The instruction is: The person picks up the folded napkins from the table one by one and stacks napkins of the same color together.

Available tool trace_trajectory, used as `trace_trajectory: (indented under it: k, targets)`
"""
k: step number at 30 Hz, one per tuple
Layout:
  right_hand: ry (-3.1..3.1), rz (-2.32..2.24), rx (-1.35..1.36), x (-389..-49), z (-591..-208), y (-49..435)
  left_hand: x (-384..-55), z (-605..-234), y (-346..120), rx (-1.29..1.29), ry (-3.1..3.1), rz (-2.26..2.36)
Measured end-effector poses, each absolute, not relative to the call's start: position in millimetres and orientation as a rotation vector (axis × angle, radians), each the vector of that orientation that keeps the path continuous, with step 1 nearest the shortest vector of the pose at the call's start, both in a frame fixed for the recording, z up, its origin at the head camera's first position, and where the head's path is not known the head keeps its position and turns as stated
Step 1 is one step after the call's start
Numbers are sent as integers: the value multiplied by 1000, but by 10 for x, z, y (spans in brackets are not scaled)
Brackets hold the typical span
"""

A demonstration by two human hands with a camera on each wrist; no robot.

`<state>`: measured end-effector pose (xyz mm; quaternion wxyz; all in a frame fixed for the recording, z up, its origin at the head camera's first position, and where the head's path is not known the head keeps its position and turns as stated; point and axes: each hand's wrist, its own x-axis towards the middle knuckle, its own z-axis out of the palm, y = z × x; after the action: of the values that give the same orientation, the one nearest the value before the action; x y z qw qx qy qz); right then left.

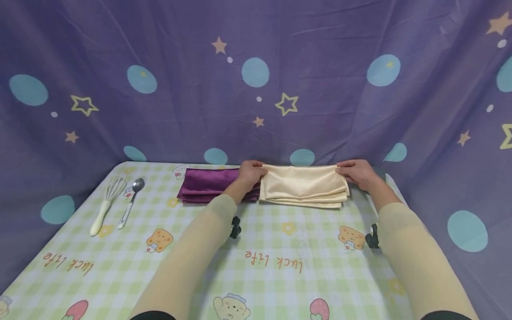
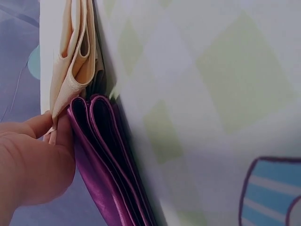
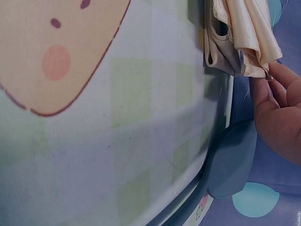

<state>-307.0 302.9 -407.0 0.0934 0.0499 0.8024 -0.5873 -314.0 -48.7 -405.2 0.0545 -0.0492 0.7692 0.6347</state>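
Observation:
A folded cream satin cloth (image 1: 302, 184) lies at the back of the table, its layers stacked and slightly fanned toward the front. My left hand (image 1: 251, 172) pinches its back left corner between thumb and fingers. At the back right corner my right hand (image 1: 358, 172) pinches the cloth the same way. The left wrist view shows the cream folds (image 2: 75, 61) gathered at the fingertips. Directly left of it sits a folded purple satin cloth (image 1: 210, 182), partly behind my left hand. In the right wrist view the cream corner (image 3: 254, 68) is between thumb and fingers.
A whisk (image 1: 106, 204) with a pale handle and a metal spoon (image 1: 132, 202) lie on the left side. A green-checked cover (image 1: 272, 293) spreads over the table. Behind it hangs a purple patterned curtain (image 1: 180, 111). A blue-grey flap (image 3: 233, 162) hangs by the right back corner.

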Motion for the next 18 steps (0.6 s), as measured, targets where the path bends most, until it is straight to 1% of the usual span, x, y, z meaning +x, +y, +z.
trace_trajectory:
  k: [9,18]
  targets:
    - [2344,-1834,75,-3019,-4048,3088,-3136,-4064,-607,-173,2299,2041]
    - [2325,-1891,94,-2981,-3971,3102,-3150,-4072,-769,-140,2137,2188]
